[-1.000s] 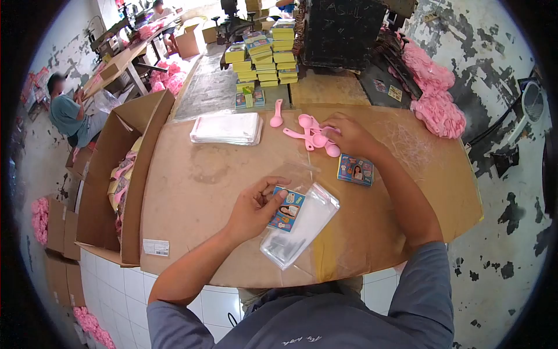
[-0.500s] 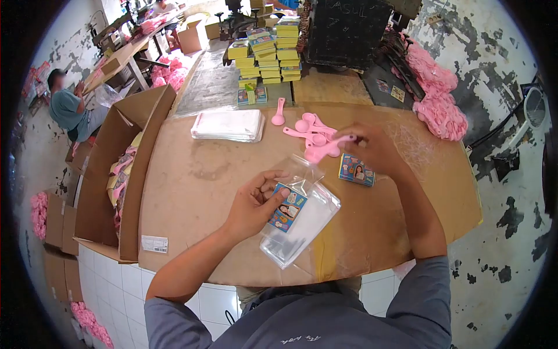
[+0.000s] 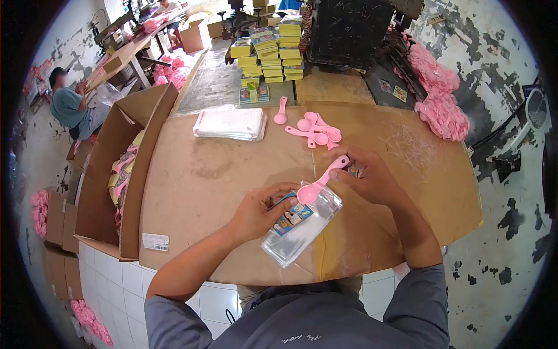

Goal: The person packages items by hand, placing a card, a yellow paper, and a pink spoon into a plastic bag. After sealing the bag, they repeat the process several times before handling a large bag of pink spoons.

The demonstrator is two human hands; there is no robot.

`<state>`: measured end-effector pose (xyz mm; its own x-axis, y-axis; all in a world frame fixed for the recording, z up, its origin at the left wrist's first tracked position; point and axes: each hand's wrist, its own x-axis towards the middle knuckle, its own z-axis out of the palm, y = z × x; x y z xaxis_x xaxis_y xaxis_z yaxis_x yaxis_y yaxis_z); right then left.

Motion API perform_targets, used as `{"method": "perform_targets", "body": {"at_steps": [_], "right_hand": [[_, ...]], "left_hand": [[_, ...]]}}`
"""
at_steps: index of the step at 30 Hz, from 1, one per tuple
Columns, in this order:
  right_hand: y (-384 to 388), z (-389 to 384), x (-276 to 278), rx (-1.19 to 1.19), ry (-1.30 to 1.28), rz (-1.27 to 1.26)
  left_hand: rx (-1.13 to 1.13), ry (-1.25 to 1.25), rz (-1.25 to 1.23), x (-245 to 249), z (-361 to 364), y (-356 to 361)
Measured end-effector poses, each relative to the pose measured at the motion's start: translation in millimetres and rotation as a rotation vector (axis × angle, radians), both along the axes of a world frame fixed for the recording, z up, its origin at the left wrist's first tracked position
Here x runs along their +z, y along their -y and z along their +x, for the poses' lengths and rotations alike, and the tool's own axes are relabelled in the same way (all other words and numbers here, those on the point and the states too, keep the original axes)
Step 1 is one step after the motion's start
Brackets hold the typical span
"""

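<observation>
My left hand point(image 3: 256, 214) pinches a blue printed card point(image 3: 295, 216) between thumb and fingers, above a stack of clear plastic bags point(image 3: 288, 247). A clear bag was around that hand earlier; its outline is hard to make out now. My right hand point(image 3: 369, 177) grips a pink measuring spoon point(image 3: 317, 189) by its handle. The spoon's bowl is at the card's upper end, close to my left fingertips. Behind my right hand, a small stack of cards point(image 3: 354, 170) is mostly hidden. Beyond it lies a pile of pink spoons point(image 3: 318, 138), with one spoon point(image 3: 281, 113) apart to the left.
Another stack of clear bags point(image 3: 229, 124) lies at the table's far left. An open cardboard box point(image 3: 160, 125) with packed items stands on the left. Yellow-edged card stacks point(image 3: 267, 55) rise at the back. A person point(image 3: 70, 107) sits beyond the box.
My right hand has lifted one spoon from the pile and brought it toward me, down to the card. My left hand stays nearly in place, and the card is turned slightly.
</observation>
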<state>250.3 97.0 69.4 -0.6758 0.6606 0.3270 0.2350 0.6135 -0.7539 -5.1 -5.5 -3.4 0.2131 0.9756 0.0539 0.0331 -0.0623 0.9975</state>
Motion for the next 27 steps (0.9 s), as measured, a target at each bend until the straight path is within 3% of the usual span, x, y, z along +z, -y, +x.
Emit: {"method": "perform_targets", "body": {"at_steps": [5, 8, 11, 14, 20, 23, 26, 27], "right_hand": [[-0.7, -1.0, -9.0, -0.011, 0.004, 0.043], [8.6, -8.7, -14.7, -0.092, -0.1, -0.219], [17.6, -24.1, -25.6, -0.147, -0.393, -0.284], [26.7, -25.9, -33.5, -0.23, -0.09, -0.073], [10.9, -12.6, -25.5, 0.3, -0.118, -0.181], [21.7, -18.8, -24.5, 0.405, -0.066, -0.24], [5.1, -5.9, -21.8, 0.317, -0.28, -0.527], [7.3, -8.3, -16.3, 0.27, -0.216, -0.38]], "left_hand": [[-0.016, -0.042, -0.069, 7.2, -0.7, 1.6], [-0.007, -0.007, -0.074, 6.3, 1.1, 1.3], [0.01, 0.062, -0.081, 6.4, 4.4, 2.7], [0.011, 0.146, -0.04, 0.5, 3.3, 0.5], [-0.057, 0.283, -0.1, 0.6, 2.4, 0.6], [-0.02, 0.308, -0.11, 5.2, 1.3, -1.2], [-0.076, 0.312, -0.13, 3.2, -8.7, -4.7], [-0.116, 0.318, -0.162, 5.9, -11.8, -3.7]]}}
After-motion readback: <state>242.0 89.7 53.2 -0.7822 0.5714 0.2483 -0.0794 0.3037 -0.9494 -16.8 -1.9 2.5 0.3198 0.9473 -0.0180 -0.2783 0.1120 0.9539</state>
